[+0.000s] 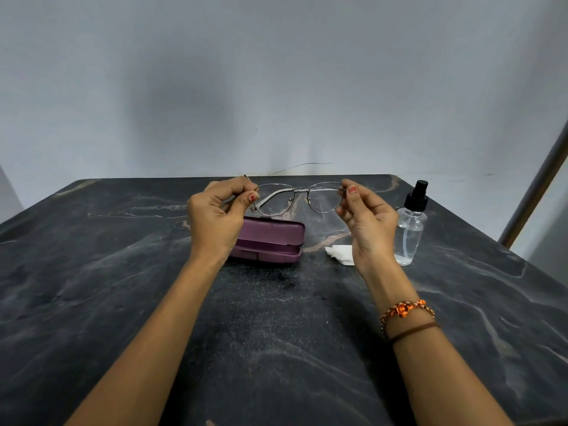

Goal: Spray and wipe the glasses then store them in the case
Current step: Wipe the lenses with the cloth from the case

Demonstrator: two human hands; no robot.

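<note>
Glasses (299, 198): held up above the table (123, 272), lenses facing away; one arm folded behind the left lens
Left hand (215, 216): fingers curled, pinching the frame's left end
Right hand (370, 222): thumb and fingertips pinching the frame's right end
Case (270, 242): purple, lid slightly ajar; on table below glasses
Tissue (341, 253): white, crumpled; between case and bottle
Spray bottle (410, 229): clear, black nozzle; upright, right of tissue

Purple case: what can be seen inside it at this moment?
The purple case lies on the dark table, lid only slightly ajar, so its interior is hidden. The glasses are outside it, held up by the left hand and right hand.
</note>
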